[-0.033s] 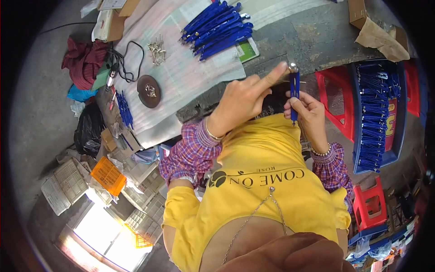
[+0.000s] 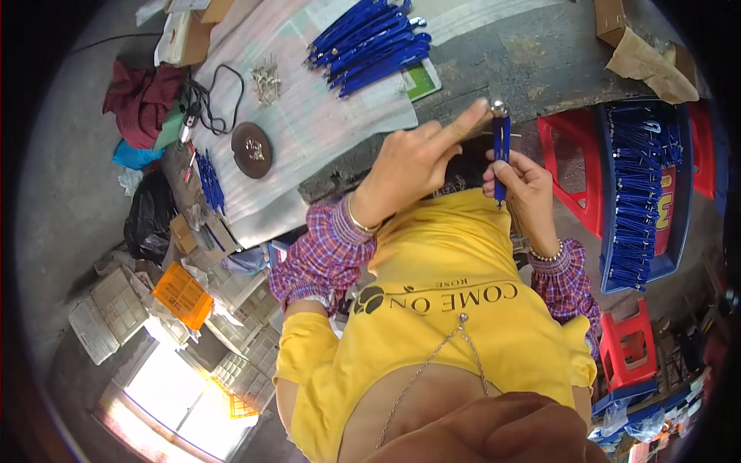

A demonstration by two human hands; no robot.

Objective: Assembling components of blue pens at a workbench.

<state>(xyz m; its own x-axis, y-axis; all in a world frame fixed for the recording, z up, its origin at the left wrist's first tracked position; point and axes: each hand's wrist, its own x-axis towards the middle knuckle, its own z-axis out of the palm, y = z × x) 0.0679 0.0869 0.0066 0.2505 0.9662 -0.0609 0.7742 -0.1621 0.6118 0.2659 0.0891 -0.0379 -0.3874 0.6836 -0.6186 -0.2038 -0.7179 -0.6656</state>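
Note:
A slim blue two-legged piece [image 2: 502,143], whose exact kind I cannot make out, stands lengthwise in my right hand [image 2: 525,185]. The thumb and fingers pinch its lower part, and its narrow tip points toward my body. At its far end, by the table edge, is a shiny round silver knob [image 2: 499,110]; whether the two are joined is unclear. My left hand [image 2: 413,166] has its index finger stretched to the knob, the fingertip at or against its left side. The other left fingers are partly curled, with nothing visible in them.
On the table lie a pile of blue pieces [image 2: 367,54], small metal parts [image 2: 266,81] and a brown round dish [image 2: 243,162] holding tiny parts. Right of me, a blue crate [image 2: 673,258] full of blue pieces stands by a red stool [image 2: 567,174]. A black cable [image 2: 231,119] curls at left.
The whole view has shifted very slightly. Both hands and the blue piece keep the same pose.

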